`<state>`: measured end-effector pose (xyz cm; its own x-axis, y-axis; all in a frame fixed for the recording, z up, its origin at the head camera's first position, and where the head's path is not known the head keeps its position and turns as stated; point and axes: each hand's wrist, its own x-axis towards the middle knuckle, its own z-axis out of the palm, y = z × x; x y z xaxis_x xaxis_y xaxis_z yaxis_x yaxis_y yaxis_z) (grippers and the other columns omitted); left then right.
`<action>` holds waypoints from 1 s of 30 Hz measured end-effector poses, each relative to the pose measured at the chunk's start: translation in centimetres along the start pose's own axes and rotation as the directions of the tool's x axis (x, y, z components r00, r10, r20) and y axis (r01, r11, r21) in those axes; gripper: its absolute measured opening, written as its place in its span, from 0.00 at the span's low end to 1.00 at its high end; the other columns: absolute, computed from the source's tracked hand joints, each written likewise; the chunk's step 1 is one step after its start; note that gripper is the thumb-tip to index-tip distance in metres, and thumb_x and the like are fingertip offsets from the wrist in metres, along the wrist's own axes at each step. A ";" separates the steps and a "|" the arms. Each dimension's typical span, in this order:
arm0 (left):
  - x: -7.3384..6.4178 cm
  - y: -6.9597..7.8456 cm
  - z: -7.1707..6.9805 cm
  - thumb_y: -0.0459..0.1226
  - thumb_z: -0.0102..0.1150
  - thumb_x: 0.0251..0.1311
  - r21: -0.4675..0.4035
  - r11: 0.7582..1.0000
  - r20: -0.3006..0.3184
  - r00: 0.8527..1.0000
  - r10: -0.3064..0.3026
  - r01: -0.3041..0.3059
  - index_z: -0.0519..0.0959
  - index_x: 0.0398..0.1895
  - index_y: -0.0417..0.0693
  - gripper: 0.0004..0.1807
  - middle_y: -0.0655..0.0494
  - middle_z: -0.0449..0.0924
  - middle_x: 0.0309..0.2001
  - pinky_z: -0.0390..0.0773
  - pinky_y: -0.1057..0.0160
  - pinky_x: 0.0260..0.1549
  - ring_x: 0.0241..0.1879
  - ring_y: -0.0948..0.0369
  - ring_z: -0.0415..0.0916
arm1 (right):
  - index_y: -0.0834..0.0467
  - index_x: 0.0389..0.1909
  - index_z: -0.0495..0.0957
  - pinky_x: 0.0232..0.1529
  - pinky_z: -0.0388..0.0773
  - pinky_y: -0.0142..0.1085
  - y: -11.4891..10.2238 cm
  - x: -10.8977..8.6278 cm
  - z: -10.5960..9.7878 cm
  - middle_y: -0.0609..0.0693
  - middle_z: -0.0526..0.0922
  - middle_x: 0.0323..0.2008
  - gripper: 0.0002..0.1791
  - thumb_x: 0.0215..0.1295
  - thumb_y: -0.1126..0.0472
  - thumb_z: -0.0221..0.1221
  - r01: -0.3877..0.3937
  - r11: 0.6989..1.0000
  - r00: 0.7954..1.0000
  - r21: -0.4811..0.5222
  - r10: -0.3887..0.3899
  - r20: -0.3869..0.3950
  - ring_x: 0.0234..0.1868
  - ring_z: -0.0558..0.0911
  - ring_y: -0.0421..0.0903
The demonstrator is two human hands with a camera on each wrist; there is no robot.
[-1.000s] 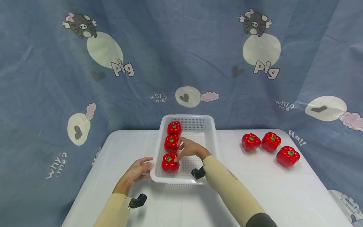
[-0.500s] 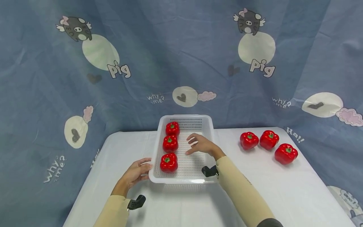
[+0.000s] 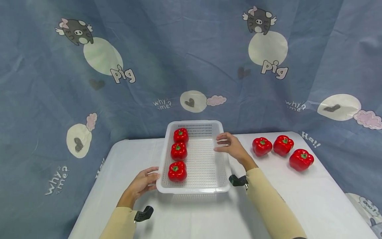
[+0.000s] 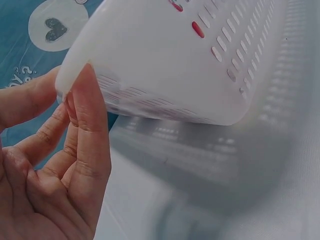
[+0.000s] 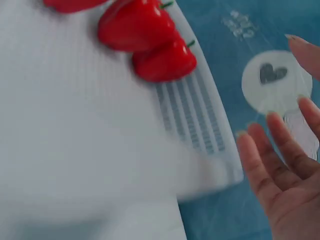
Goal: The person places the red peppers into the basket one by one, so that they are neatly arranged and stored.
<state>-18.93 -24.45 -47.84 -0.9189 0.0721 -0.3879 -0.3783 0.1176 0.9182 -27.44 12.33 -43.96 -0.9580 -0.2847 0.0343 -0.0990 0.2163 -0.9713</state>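
Note:
A white plastic basket (image 3: 200, 191) with slotted walls holds three red bell peppers in a line along its left side: a front one (image 3: 177, 171), a middle one (image 3: 179, 151) and a back one (image 3: 180, 135). My left hand (image 3: 142, 183) pinches the basket's left rim between thumb and fingers; the left wrist view shows this hand (image 4: 75, 150) at the rim's edge. Over the basket's right rim is my right hand (image 3: 234, 147), fingers parted and holding nothing. The right wrist view shows that hand (image 5: 290, 170) beside the basket's corner.
Three more red bell peppers, a left one (image 3: 262, 146), a back one (image 3: 283, 145) and a front one (image 3: 301, 160), lie right of the basket on the white table (image 3: 191, 219). A blue printed cloth (image 3: 143, 66) hangs behind the table.
My right hand has let go of the front pepper in the basket and moved right to the right rim. The left hand keeps its hold on the left rim.

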 end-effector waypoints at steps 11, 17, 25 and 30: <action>0.1 -0.1 0.0 0.40 0.64 0.50 0.003 1.000 -0.030 0.999 -0.015 0.015 0.69 0.58 0.47 0.29 0.47 0.79 0.46 0.80 0.55 0.36 0.36 0.54 0.79 | 0.57 0.53 0.66 0.59 0.67 0.45 2.6 -1.6 -3.1 0.55 0.72 0.53 0.31 0.49 0.55 0.67 0.036 0.999 0.937 -0.024 -0.042 -0.348 0.57 0.70 0.50; 0.2 -0.3 0.0 0.41 0.65 0.49 0.000 1.000 -0.040 0.999 -0.017 0.017 0.70 0.57 0.49 0.30 0.47 0.79 0.46 0.80 0.55 0.36 0.36 0.53 0.79 | 0.59 0.55 0.65 0.61 0.63 0.48 3.7 -2.1 -4.8 0.57 0.71 0.56 0.33 0.49 0.56 0.67 0.071 0.997 0.897 -0.038 -0.081 -0.435 0.58 0.67 0.52; 0.1 -0.4 -0.2 0.42 0.64 0.51 0.005 1.000 -0.022 1.000 -0.017 0.017 0.68 0.59 0.47 0.31 0.46 0.78 0.48 0.80 0.55 0.36 0.37 0.54 0.79 | 0.52 0.59 0.62 0.60 0.66 0.47 5.1 -3.0 -7.3 0.50 0.66 0.59 0.38 0.47 0.50 0.67 -0.117 0.993 0.829 -0.010 0.092 -0.552 0.64 0.60 0.48; 0.1 -0.3 -0.1 0.42 0.64 0.50 -0.002 1.000 -0.008 1.000 -0.014 0.014 0.67 0.59 0.46 0.32 0.47 0.78 0.48 0.80 0.56 0.37 0.37 0.54 0.79 | 0.47 0.62 0.60 0.59 0.65 0.51 6.0 -3.6 -9.0 0.51 0.60 0.64 0.38 0.50 0.51 0.66 -0.161 0.987 0.806 0.023 0.145 -0.575 0.66 0.55 0.52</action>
<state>-18.97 -24.62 -48.12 -0.9145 0.0622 -0.3999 -0.3912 0.1164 0.9129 -26.98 23.09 -47.76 -0.9407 0.3386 0.0224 0.0623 0.2373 -0.9694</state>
